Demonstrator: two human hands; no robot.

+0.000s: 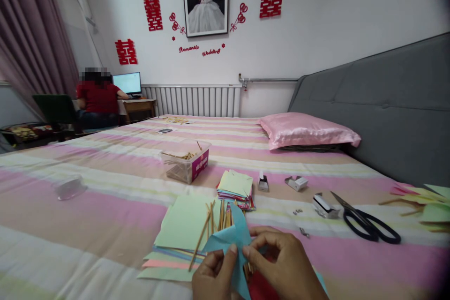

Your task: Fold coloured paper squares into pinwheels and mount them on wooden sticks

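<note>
Both my hands are low in the middle of the view, over a striped bedsheet [105,206]. My left hand [213,276] and my right hand [284,267] each pinch a folded sheet of light blue paper [232,239], thumbs close together on its edge. Under and beside the hands lie several thin wooden sticks [214,222] and loose sheets of green, pink and blue paper [183,225]. Something red shows under my right hand.
A stack of coloured paper squares [236,189], a clear plastic box of sticks [186,161], a small stapler [324,206], black scissors [369,225] and a pink pillow [305,129] lie on the bed. A person in red [96,98] sits at a desk far left.
</note>
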